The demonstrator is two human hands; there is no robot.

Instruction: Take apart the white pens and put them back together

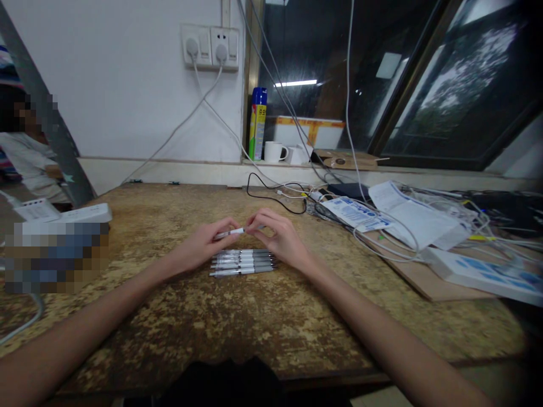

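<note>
Near the middle of the worn wooden table [237, 328], my left hand [207, 240] pinches a white pen [231, 232] held roughly level. My right hand [274, 232] is at the pen's right end, its thumb and fingers pressed together; what they hold there is too small to make out. Just below both hands, several white and grey pens [241, 271] lie side by side on the table, pointing left to right. The right ends of some are close beside my right hand.
A cardboard sheet [411, 277] with papers [416, 217], tangled cables and a white box [483, 271] covers the right side. A power strip [87, 213] stands left. A spray can [258, 124] and mug [275, 152] stand on the sill. A person [31, 152] is at far left.
</note>
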